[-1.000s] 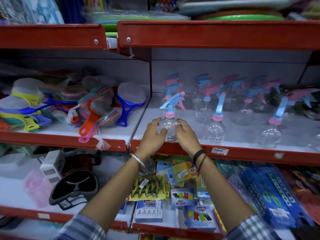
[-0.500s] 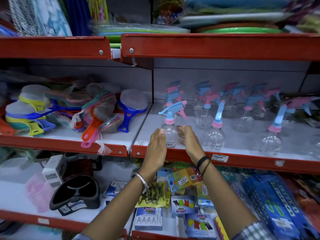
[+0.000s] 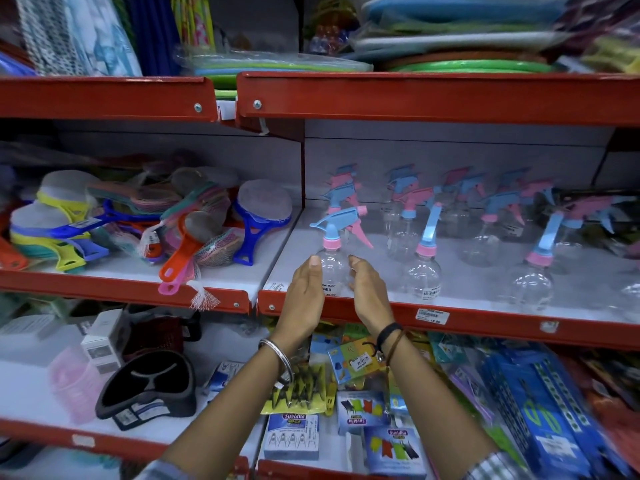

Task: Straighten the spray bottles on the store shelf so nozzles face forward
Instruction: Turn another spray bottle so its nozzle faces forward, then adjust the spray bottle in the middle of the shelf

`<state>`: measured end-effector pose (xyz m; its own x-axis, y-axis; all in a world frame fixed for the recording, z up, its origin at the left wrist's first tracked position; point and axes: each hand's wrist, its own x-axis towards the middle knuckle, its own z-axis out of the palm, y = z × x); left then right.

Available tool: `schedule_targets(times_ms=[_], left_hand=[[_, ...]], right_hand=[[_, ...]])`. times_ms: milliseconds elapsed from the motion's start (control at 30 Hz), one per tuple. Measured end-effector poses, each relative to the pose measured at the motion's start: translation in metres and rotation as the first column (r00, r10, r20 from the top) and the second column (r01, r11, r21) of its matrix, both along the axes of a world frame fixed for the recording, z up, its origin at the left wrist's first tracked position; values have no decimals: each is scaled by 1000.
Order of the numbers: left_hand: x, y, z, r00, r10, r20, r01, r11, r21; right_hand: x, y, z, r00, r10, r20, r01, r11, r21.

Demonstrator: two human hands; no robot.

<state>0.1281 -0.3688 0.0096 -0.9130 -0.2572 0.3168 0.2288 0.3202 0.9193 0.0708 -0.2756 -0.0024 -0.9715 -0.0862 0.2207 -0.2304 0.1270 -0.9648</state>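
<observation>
Both palms eased off front spray bottle; L hand & R hand flank it, grip open.

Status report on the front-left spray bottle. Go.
Left hand and right hand open, flanking the front-left spray bottle, no grip. Bottle upright, nozzle pointing left, not forward. Neighbouring bottle stands clear.

Both forearms are bare from wrist to near the elbow. The left hand has a plain silver metal bangle ringing its wrist. The right hand has a black band with thin brown cords beside it at the wrist. Checked sleeves in grey, white and dark lines show at the bottom edge.
</observation>
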Motion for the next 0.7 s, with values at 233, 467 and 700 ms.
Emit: schedule_targets(times_ms=[233, 467, 700], left_hand=[[1, 16, -16, 968, 159, -196, -155, 987, 35], [-5, 83, -27, 981, -141, -133, 149, 987, 54], [-17, 124, -22, 982, -189, 2, 189, 979, 75]], right_hand=[[26, 27, -7, 960, -145, -240, 118, 985, -125], [9, 101, -2, 832, -470, -294, 358, 861, -362], [-32, 130, -4, 987, -157, -26, 154, 983, -102]])
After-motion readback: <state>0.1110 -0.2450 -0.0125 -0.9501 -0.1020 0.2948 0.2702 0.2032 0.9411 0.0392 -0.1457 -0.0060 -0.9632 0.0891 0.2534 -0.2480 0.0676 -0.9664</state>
